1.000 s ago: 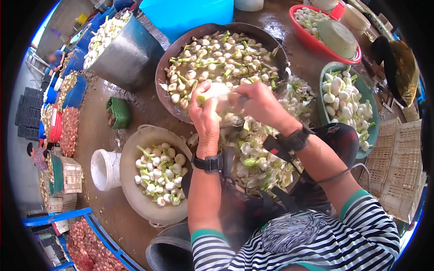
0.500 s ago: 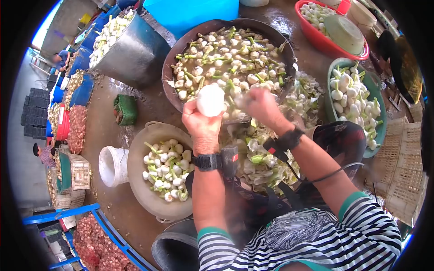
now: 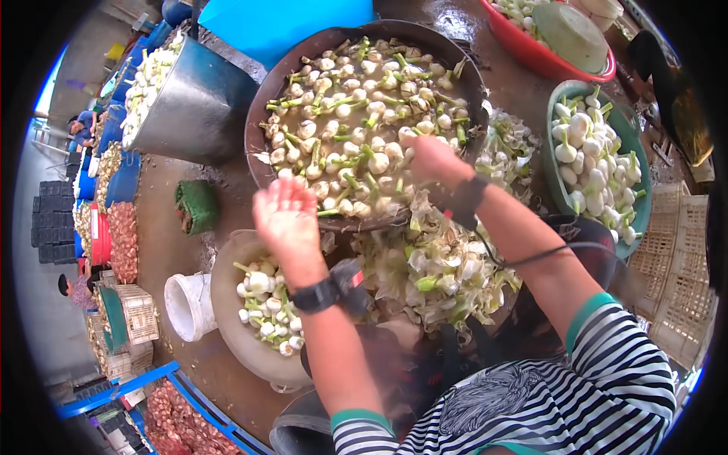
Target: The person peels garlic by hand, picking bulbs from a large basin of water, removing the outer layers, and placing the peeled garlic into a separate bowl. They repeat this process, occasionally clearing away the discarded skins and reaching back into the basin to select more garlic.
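My left hand (image 3: 288, 221) is raised between the big dark tub (image 3: 254, 144) and the pale basin (image 3: 230, 334), its palm up and fingers apart, with nothing in it. Peeled white garlic bulbs (image 3: 267, 328) with short green stems lie in that basin, partly under my left forearm. Over the right side of the dark tub, my right hand (image 3: 438, 161) is closed and somewhat blurred; what it holds, if anything, is hidden. Unpeeled garlic bulbs (image 3: 356, 114) float in the tub's murky water. Below it is a heap of stripped skins (image 3: 432, 277).
A green tub (image 3: 556, 163) of white bulbs and a red basin (image 3: 523, 57) stand to the right. On the left are a metal bucket (image 3: 201, 98), a white bucket (image 3: 199, 303) and a green bundle (image 3: 197, 206). Two people are farther off at left.
The peeled bulb has left my left hand, which has opened and moved left and down. My right hand remains over the tub's near right part. The view has shifted slightly.
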`<control>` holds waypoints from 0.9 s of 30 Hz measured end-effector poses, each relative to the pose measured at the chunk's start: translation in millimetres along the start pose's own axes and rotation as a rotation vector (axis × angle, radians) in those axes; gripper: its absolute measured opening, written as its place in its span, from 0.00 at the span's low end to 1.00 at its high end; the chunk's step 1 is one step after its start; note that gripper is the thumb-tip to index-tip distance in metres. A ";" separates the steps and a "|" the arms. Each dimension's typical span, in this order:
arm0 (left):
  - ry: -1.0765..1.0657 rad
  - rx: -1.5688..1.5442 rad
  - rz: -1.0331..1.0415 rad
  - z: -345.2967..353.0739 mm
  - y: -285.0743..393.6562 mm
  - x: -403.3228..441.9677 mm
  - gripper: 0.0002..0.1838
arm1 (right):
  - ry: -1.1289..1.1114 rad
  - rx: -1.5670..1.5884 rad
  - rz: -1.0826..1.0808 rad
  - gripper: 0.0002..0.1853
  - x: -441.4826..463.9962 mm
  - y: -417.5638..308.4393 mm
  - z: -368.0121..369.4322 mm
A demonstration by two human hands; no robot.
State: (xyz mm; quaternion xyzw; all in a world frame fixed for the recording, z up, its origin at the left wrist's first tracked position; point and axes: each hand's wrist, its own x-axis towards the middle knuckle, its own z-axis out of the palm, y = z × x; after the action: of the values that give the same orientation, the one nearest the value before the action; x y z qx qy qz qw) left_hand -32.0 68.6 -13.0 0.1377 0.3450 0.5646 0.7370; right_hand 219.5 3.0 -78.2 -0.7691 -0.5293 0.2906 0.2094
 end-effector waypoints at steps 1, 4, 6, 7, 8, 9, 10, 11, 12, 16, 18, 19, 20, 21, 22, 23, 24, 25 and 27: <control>0.004 0.155 -0.028 4.5 -16.6 12.7 0.19 | -0.026 0.037 0.146 0.16 9.7 4.8 -12.3; 0.068 0.382 -0.230 5.1 -58.4 29.7 0.11 | -0.061 -0.110 0.048 0.27 48.6 67.4 2.7; 0.053 0.473 -0.278 1.7 -70.2 31.0 0.11 | -0.155 -0.248 0.041 0.30 72.6 80.8 14.1; 0.035 0.505 -0.290 2.8 -72.7 31.2 0.11 | -0.200 -0.317 0.035 0.32 78.4 82.2 17.5; 0.020 0.509 -0.298 5.1 -72.1 30.3 0.11 | -0.247 -0.231 0.085 0.34 84.9 83.1 17.8; 0.004 0.513 -0.307 9.9 -68.9 24.7 0.11 | -0.269 -0.215 0.085 0.35 86.0 80.5 15.9; -0.013 0.513 -0.315 14.5 -64.8 17.1 0.11 | -0.291 -0.202 0.083 0.35 86.6 78.8 14.0; -0.059 0.518 -0.337 18.3 -60.0 6.3 0.11 | -0.310 -0.195 0.075 0.36 87.2 75.6 10.6; -0.105 0.524 -0.353 20.5 -53.7 -8.2 0.12 | -0.228 -0.185 0.011 0.35 88.1 85.1 21.2; -0.086 0.504 -0.418 10.3 -52.0 -41.1 0.13 | -0.141 -0.174 0.045 0.28 55.3 68.4 -2.2; -0.035 0.440 -0.466 3.9 -62.2 -44.2 0.16 | -0.146 -0.158 0.093 0.24 45.6 67.9 -14.2; -0.072 0.469 -0.457 11.2 -68.7 -46.3 0.17 | -0.119 0.091 0.073 0.20 29.7 55.3 -22.6; -0.113 0.502 -0.441 24.5 -74.6 -49.3 0.19 | -0.087 0.342 0.048 0.17 5.4 41.6 -29.1; -0.160 0.541 -0.421 35.2 -79.4 -53.2 0.21 | -0.051 0.598 0.018 0.14 -18.3 23.7 -36.0; -0.215 0.605 -0.361 36.3 -87.0 -56.7 0.25 | -0.060 0.752 0.043 0.15 -38.5 4.0 -38.6; -0.265 0.734 -0.264 34.8 -93.3 -56.9 0.27 | -0.071 0.906 0.070 0.16 -56.4 -14.8 -38.6; -0.379 0.869 -0.058 22.2 -104.3 -52.2 0.26 | -0.059 0.934 0.054 0.16 -70.6 -28.6 -38.8; -0.442 0.923 0.054 17.9 -105.8 -51.9 0.25 | -0.048 0.963 0.040 0.17 -81.9 -39.2 -37.6; -0.509 0.951 0.190 15.2 -101.9 -54.0 0.23 | -0.066 1.054 -0.106 0.17 -94.4 -47.9 -34.5</control>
State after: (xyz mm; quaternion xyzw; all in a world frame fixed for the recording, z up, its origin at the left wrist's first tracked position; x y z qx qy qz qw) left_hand 46.6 -11.7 -43.3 0.6186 0.3592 0.3593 0.5994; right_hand 183.9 -69.0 -1.1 -0.5223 -0.3558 0.5303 0.5652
